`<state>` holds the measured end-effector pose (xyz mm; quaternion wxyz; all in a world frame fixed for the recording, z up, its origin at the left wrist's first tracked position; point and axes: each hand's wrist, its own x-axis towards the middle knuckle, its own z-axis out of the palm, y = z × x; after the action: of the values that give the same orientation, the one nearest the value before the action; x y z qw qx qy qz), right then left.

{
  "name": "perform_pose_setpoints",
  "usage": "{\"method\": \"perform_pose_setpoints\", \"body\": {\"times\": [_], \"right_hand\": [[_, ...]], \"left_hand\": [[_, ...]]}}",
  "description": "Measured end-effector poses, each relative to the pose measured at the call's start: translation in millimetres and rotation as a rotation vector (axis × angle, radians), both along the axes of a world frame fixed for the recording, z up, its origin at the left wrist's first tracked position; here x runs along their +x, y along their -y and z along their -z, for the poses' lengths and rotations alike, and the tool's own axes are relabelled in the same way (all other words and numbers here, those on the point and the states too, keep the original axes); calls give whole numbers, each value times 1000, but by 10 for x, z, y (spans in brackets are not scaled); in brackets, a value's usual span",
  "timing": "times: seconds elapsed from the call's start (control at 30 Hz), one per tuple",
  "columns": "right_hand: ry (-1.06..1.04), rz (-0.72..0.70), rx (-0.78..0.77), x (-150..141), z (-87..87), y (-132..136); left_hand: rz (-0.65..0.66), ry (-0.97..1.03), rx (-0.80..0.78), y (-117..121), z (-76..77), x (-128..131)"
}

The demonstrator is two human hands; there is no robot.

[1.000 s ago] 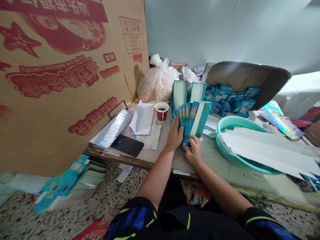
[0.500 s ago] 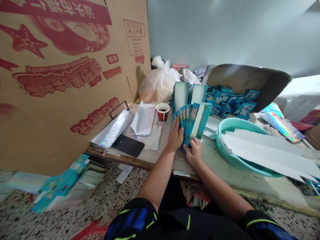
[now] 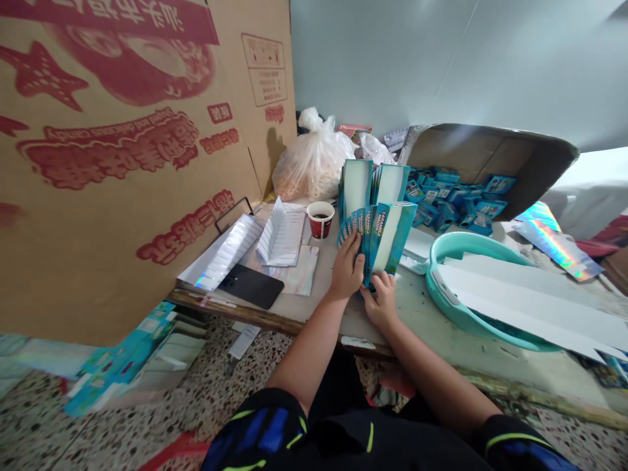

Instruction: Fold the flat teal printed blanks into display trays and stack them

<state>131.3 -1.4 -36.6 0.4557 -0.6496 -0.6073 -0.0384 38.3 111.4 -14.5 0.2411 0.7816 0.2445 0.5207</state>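
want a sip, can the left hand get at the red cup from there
Probably yes: the red paper cup stands just past the left hand on the table, with nothing between them, though that hand is holding the fan of blue cartons and must leave it first.

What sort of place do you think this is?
Probably a makeshift packing workshop: a fan of teal printed cartons, a heap of small blue boxes, and a large printed cardboard carton.

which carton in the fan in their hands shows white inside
The rightmost carton, above the right hand: it shows a white inner panel, while the others in the fan show only narrow blue strips.
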Motion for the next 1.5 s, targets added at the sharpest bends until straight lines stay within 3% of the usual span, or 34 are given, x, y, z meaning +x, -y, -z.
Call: {"method": "perform_pose_setpoints", "body": {"times": [0.57,0.77,0.93,1.07,1.17,1.23,1.33,1.37,1.43,1.5], "right_hand": [[4,-6,6,0,16,-13],[87,-15,-24,9,85,-9],[91,-73,-51,9,107,-72],[68,-159,-9,-109,40,-140],[47,-206,66,-116,-157,-36],[57,-215,128,55,-383,163],[194,-129,182,677,-799,687],[224,2,161,967,-922,915],[166,440,116,1597,-1085,1403],[-5,788,36,2194,-1111,1851]], "left_hand": [[4,1,-5,29,-19,-7],[-53,50,119,110,-43,-42],[-113,11,99,77,-82,-50],[-234,61,129,-41,-98,-47],[-294,100,157,-160,-113,-97],[-333,110,134,-258,-116,-162],[-414,134,208,-381,-137,-238],[-457,150,265,-379,-168,-231],[-445,160,396,-247,-287,-126],[-276,142,494,85,-471,127]]}}
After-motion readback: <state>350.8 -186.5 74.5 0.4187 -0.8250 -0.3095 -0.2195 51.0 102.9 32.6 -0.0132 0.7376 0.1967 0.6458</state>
